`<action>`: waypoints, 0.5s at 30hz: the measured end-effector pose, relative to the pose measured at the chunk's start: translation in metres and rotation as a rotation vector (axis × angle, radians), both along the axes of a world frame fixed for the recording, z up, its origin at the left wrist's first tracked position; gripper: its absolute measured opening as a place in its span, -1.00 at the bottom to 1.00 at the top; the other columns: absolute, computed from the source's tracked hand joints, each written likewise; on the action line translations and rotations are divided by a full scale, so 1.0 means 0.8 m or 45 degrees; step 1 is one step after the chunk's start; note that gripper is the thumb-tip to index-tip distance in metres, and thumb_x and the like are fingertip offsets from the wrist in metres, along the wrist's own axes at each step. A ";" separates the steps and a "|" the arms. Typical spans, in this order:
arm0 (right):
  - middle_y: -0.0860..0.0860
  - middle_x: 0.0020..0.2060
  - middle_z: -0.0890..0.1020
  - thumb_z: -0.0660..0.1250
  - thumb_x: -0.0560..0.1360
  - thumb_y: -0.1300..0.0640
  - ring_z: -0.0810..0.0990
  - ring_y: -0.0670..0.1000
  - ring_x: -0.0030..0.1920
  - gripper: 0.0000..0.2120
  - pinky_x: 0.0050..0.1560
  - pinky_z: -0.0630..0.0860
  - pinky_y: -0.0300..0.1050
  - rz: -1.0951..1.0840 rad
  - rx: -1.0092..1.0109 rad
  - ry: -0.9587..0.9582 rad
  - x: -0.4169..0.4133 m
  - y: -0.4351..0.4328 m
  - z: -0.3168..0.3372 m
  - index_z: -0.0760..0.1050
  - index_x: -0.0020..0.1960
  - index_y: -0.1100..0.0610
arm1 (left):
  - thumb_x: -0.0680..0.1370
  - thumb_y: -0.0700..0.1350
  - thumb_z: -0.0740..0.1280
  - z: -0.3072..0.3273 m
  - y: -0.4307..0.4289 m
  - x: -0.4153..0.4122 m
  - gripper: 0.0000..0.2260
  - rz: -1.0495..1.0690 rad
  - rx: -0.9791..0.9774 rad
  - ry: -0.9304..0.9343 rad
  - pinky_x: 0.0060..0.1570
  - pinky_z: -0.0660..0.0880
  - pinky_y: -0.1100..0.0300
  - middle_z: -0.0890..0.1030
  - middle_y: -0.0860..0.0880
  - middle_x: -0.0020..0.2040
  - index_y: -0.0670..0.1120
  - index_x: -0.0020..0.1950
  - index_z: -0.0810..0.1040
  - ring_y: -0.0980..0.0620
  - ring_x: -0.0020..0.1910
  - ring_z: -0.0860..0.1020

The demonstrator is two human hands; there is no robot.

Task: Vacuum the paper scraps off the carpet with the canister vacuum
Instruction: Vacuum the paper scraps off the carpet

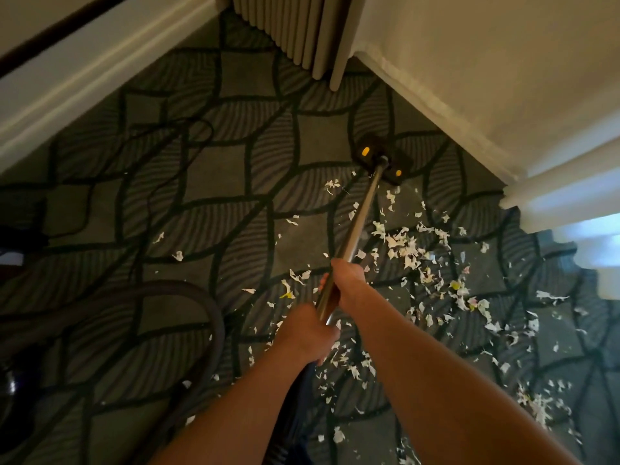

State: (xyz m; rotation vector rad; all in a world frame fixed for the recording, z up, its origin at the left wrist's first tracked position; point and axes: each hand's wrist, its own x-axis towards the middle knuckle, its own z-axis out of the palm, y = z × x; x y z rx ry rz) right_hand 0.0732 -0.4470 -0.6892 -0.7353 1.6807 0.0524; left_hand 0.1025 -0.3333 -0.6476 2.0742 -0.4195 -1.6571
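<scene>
metal wand (360,216) held two-handed: right grip (347,280) wrapped round it further along, left grip (308,333) curled round the near end. floor head (380,157) sits flat on the carpet (208,169) toward its far edge, just past the scatter. paper scraps (402,246) lie thickest right of the wand, running to the carpet's near right corner. judgement: draw back slowly in overlapping lanes, head flat, so light bits lift rather than scoot. mind the hose (214,317) looping at left.
</scene>
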 end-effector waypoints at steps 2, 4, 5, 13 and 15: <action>0.06 -0.26 0.50 0.18 0.65 0.14 0.49 -0.04 -0.34 -0.82 -0.27 0.55 -0.17 -0.005 0.007 -0.029 0.000 0.009 0.005 0.37 0.20 0.22 | 0.48 -0.21 0.31 0.007 0.009 0.001 -0.92 -0.009 -0.003 -0.007 -0.31 0.58 0.11 0.55 -0.03 -0.43 -0.07 -0.21 0.47 0.03 -0.52 0.52; 0.06 -0.29 0.50 0.19 0.65 0.14 0.49 -0.04 -0.36 -0.82 -0.31 0.54 -0.17 -0.021 0.010 -0.051 0.001 0.018 0.010 0.38 0.19 0.23 | 0.47 -0.20 0.31 0.013 0.018 0.002 -0.99 -0.009 0.009 0.008 -0.32 0.59 0.11 0.55 -0.03 -0.44 -0.12 -0.15 0.50 0.02 -0.53 0.53; 0.06 -0.30 0.50 0.19 0.65 0.13 0.49 -0.03 -0.36 -0.81 -0.28 0.55 -0.15 -0.027 0.013 -0.054 0.001 0.023 0.012 0.39 0.19 0.23 | 0.47 -0.20 0.31 0.017 0.023 0.003 -0.97 -0.003 0.020 0.016 -0.33 0.59 0.13 0.55 -0.04 -0.43 -0.14 -0.11 0.51 0.03 -0.53 0.53; 0.08 -0.40 0.50 0.19 0.62 0.18 0.49 0.03 -0.43 -0.80 -0.37 0.52 -0.08 -0.018 0.046 -0.061 -0.008 0.095 0.035 0.44 0.16 0.26 | 0.48 -0.18 0.31 0.059 0.090 -0.011 -0.94 0.022 0.089 0.015 -0.50 0.44 0.32 0.52 0.01 -0.45 -0.15 -0.17 0.49 0.16 -0.58 0.49; 0.08 -0.41 0.51 0.20 0.62 0.17 0.50 0.02 -0.44 -0.76 -0.37 0.53 -0.08 -0.016 0.053 -0.065 -0.012 0.120 0.041 0.45 0.21 0.29 | 0.50 -0.18 0.31 0.069 0.114 -0.014 -0.92 0.024 0.093 0.026 -0.59 0.35 0.36 0.49 0.00 -0.48 -0.15 -0.18 0.48 0.19 -0.65 0.42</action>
